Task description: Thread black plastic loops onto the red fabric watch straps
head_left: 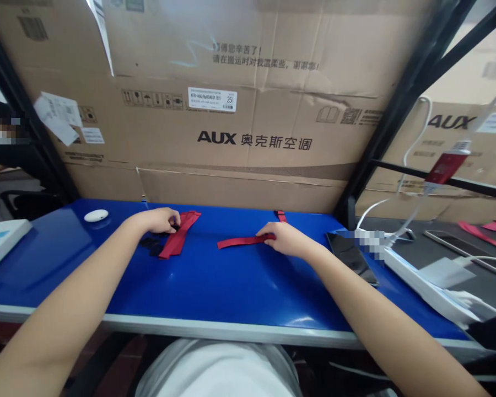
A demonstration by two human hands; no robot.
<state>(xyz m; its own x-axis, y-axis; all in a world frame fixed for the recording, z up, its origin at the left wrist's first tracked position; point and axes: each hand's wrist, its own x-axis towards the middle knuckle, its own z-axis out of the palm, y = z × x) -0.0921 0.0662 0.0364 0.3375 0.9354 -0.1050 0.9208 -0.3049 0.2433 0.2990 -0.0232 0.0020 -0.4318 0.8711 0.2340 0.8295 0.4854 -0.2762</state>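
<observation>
My left hand [160,220] is at the left of the blue table, its fingers pinched on a small black piece [174,225], perhaps a buckle. Beside it lies a bundle of red straps [177,240], with several dark pieces [152,244] under and left of the hand. My right hand [287,238] grips one end of a single red strap [240,241], which stretches leftward over the table. Its fingertips partly hide that end. Just behind this hand, another red strap with a black buckle [280,215] lies near the back edge.
Cardboard [248,110] walls off the back of the blue table [231,286]. A white oval object [96,215] and a white box [4,242] are at left. To the right lie a dark phone [349,256], a power strip [430,286] and cables. A person [12,143] sits beyond the left frame post.
</observation>
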